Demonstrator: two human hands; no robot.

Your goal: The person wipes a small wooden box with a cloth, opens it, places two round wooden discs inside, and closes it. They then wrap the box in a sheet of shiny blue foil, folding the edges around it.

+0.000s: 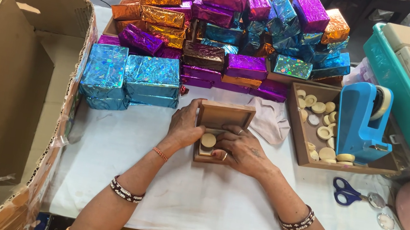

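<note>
A small open wooden box (224,117) lies on the white cloth in front of me, its lid tipped up at the far side. My left hand (184,126) grips the box's left side. My right hand (243,150) rests over its right side, fingers reaching into the box. A round cream disc (208,140) sits inside the box between my two hands. A pale crumpled cloth (270,121) lies just right of the box.
Foil-wrapped boxes (219,29) in blue, purple and orange are stacked behind. A wooden tray (297,141) of cream discs holds a blue tape dispenser (362,122). Blue scissors (347,192) lie right. A teal bin (409,119) of wooden boxes stands far right, a large cardboard carton (3,92) left.
</note>
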